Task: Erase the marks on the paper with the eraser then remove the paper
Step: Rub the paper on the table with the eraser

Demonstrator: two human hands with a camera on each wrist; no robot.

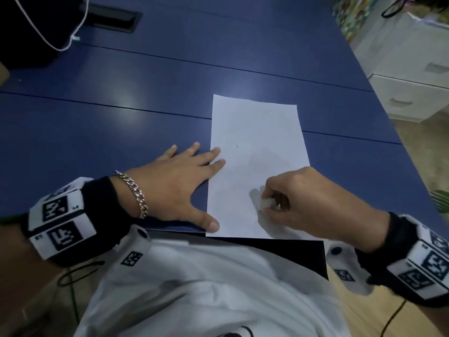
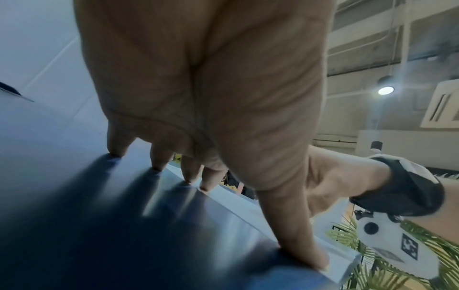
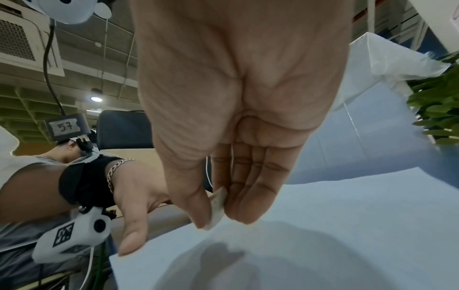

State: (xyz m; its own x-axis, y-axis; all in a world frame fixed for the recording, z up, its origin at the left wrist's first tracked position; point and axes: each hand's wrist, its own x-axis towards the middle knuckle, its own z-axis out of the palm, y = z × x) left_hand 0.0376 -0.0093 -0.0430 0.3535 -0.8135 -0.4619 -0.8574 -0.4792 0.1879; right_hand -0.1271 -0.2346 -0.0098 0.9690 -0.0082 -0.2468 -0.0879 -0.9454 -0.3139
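Note:
A white sheet of paper (image 1: 255, 142) lies on the blue table (image 1: 121, 142) near its front edge, with faint pencil marks (image 1: 237, 146) around its middle. My right hand (image 1: 311, 203) pinches a small white eraser (image 1: 266, 203) between thumb and fingers, its tip down on the lower part of the sheet. In the right wrist view the eraser (image 3: 218, 208) touches the paper (image 3: 347, 225). My left hand (image 1: 179, 188) lies flat and spread, thumb and two fingertips pressing the paper's left edge. In the left wrist view its fingers (image 2: 159, 159) stand straight on the table.
A black bag (image 1: 29, 32) with a white cord (image 1: 56, 37) sits at the far left, beside a black cable slot (image 1: 114, 20). White drawers (image 1: 413, 76) stand beyond the table's right edge. A green plant (image 3: 437, 109) is at the right.

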